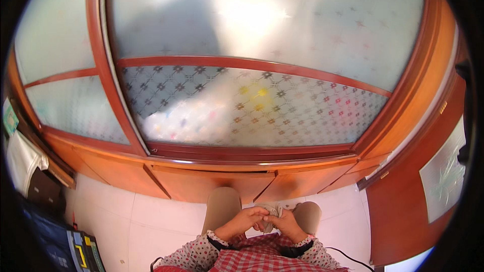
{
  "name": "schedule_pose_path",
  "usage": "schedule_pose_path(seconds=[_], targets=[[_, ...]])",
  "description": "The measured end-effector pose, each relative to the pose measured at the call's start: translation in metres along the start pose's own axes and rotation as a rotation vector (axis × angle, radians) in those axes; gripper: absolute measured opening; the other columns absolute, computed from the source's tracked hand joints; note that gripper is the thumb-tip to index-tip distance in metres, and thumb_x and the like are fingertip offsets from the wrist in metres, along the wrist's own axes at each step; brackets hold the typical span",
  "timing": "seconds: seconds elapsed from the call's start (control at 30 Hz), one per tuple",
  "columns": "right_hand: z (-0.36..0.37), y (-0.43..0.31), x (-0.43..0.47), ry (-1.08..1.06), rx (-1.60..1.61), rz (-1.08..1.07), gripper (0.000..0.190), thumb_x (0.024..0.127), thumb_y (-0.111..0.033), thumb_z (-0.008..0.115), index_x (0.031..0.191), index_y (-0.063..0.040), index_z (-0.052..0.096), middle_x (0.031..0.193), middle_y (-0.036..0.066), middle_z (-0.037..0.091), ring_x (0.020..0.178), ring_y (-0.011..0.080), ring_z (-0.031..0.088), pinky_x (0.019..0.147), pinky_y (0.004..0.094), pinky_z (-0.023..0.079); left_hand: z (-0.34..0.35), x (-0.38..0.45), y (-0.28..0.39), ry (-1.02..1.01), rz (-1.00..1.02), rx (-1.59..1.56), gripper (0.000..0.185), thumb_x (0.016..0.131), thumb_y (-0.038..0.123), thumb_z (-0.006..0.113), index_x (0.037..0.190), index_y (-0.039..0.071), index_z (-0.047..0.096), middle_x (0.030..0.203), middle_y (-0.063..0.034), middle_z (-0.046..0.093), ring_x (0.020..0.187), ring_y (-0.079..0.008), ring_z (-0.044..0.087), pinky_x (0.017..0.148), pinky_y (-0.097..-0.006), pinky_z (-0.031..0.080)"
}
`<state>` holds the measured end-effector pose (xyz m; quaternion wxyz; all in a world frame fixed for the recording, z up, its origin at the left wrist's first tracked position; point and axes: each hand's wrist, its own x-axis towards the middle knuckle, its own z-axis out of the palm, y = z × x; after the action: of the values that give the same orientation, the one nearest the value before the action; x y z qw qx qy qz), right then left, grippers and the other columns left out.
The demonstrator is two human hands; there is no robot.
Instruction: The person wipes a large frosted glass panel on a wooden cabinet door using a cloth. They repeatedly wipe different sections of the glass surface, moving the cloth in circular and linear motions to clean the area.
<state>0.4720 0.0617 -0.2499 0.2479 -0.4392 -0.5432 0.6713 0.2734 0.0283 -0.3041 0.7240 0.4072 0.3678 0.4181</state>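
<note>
A crumpled light-grey cloth (273, 208) is bunched between my two hands, above my lap. My left hand (245, 220) grips it from the left with curled fingers, partly hidden behind the thumb side of the other hand. From the right, my right hand (286, 223) pinches the cloth, its thumb lying across the folds. The fingertips of both hands nearly meet. Below them lies a red checked apron (249, 254) over dotted sleeves. My knees in tan trousers (223, 206) point toward wooden cabinet panels (211, 183).
Ahead stands a red-framed sliding partition with patterned frosted glass (302, 117). A brown wooden door (401, 211) is on the right, with a black cable (351, 255) near it on the pale tiled floor (151, 230). A dark blue box or bag (49, 238) sits at left.
</note>
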Motion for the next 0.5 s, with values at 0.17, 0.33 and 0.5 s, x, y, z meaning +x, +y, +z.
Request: schedule_pose_path(seconds=[0.17,0.33,0.5], targets=[[-0.015,0.011,0.020,0.261,0.250,0.006,0.033,0.093,-0.012,0.074,0.121,0.002,0.066,0.106,0.006,0.071,0.088,0.0136,0.066,0.074,0.0294,0.053,-0.021,-0.030,0.003,0.464,0.322,0.374,0.023,0.103,0.010,0.058,0.123,0.001,0.066,0.097,-0.0093,0.073,0.084,-0.0128,0.068,0.070,-0.0274,0.056],[-0.089,-0.094,0.016,0.777,0.206,-0.480,0.032,0.094,-0.012,0.070,0.124,0.000,0.065,0.106,0.006,0.072,0.094,0.0179,0.069,0.084,0.0308,0.055,-0.062,-0.049,0.021,0.660,0.506,1.049,0.048,0.102,0.028,0.058,0.143,0.005,0.052,0.138,-0.0228,0.056,0.115,-0.0390,0.060,0.093,-0.0459,0.052],[-0.143,-0.227,-0.004,0.971,0.147,-1.078,0.036,0.098,-0.016,0.063,0.130,-0.001,0.060,0.120,0.008,0.068,0.109,0.0155,0.063,0.089,0.0301,0.053,-0.067,-0.046,0.000,0.692,0.557,1.329,0.056,0.089,0.027,0.072,0.138,0.005,0.055,0.146,-0.0280,0.049,0.128,-0.0491,0.048,0.108,-0.0594,0.040]])
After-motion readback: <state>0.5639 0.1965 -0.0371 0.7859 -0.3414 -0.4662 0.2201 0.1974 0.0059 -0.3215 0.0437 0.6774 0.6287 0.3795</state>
